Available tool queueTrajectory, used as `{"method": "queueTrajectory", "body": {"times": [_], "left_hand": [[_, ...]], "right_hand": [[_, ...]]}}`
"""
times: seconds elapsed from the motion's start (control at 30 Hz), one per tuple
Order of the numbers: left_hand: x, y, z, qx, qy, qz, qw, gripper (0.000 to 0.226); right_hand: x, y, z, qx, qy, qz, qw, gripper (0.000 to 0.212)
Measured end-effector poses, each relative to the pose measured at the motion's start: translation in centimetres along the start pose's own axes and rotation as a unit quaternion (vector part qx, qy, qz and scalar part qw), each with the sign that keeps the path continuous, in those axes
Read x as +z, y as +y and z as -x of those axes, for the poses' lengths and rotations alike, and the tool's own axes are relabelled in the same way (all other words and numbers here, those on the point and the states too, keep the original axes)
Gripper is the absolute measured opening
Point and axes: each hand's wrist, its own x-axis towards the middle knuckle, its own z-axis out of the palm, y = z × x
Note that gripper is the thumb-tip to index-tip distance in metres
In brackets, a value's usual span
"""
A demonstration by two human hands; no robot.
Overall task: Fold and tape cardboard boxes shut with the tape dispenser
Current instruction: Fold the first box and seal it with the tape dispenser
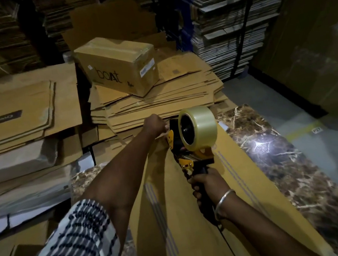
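On the marble bench [306, 176] lies the box [186, 220], its flaps folded shut, where the right hand [206, 183] grips the dispenser [192, 142] and the left hand [155, 122] pinches the tape end at the far edge.

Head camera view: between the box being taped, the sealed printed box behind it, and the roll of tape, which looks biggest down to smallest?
1. Box being taped, nearest the camera, so likely enlarged.
2. Sealed printed box, farther off; its true size against the first is unsure.
3. Roll of tape on the dispenser, held by the right hand.
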Motion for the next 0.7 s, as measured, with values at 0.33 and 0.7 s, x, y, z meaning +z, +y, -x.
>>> {"method": "queueTrajectory", "body": {"times": [0.33,0.7], "left_hand": [[1.4,-1.5,-0.7,-0.036,0.007,0.060,0.997,0.022],[2.5,-2.4,-0.8,-0.049,0.018,0.137,0.989,0.019]], "right_hand": [[0.3,0.2,-0.2,0.013,-0.011,-0.003,1.000,0.019],[0.2,0.1,-0.1,0.011,-0.021,0.006,1.000,0.012]]}}
